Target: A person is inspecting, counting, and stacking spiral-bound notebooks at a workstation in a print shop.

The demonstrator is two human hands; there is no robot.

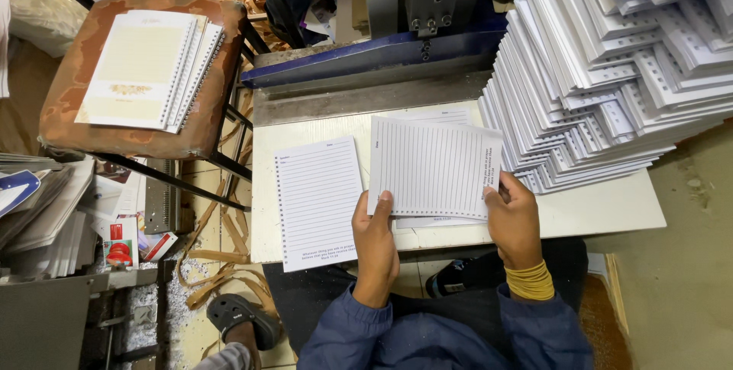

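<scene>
On the stool (69, 118) at far left we note a stack of spiral-bound notebooks (149, 68), apparently finished. On the white worktable (595, 213), near its front left corner, a separate batch of lined sheets (318, 202) lies flat. Our left hand (374, 236) and right hand (513, 221) each pinch, fingers closed, the lower edge of a lined sheet bundle (431, 168) at mid-table. At the right edge, a tall pile of punched sheets (611, 72) looks unprocessed; we judge most work remains.
</scene>
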